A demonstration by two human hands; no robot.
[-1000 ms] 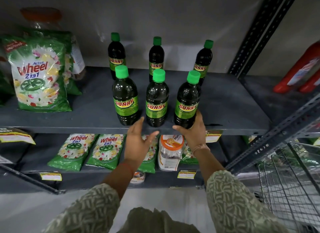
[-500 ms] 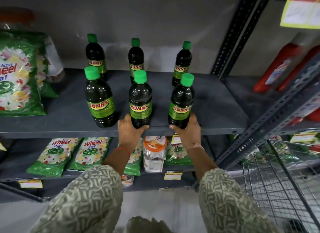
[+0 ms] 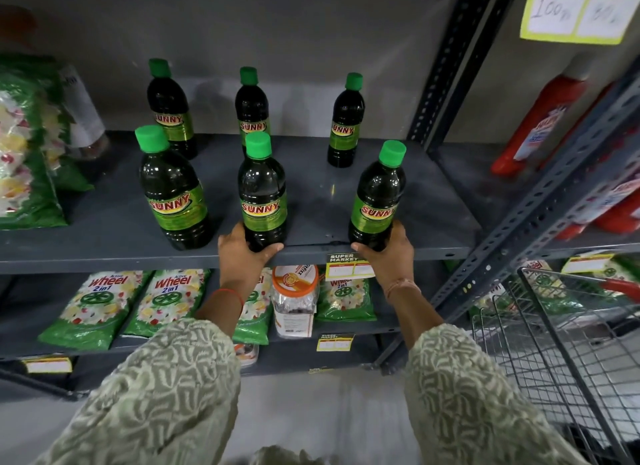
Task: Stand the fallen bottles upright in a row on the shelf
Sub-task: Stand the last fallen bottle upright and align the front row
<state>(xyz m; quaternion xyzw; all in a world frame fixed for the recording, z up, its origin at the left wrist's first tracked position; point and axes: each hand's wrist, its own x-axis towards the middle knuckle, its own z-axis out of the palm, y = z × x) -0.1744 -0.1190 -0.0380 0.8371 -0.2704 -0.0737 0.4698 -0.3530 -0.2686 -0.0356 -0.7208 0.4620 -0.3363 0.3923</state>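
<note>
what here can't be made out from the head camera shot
- Base of the middle front bottle: covered by the left hand.
- Lower edge of the right front bottle: covered by the right hand.
- Detergent bag on the left: cut off by the frame edge and blurred.
- Price tag on the shelf lip: figures too small, partly behind the right hand.
- Red bottles: label blurred, partly behind the rack post.

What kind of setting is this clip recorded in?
Most likely a supermarket aisle: a shelf-edge price tag printed "SUPER MARKET", several identical SUNNY bottles faced on a metal shelf, and a wire shopping trolley at the right.
</note>
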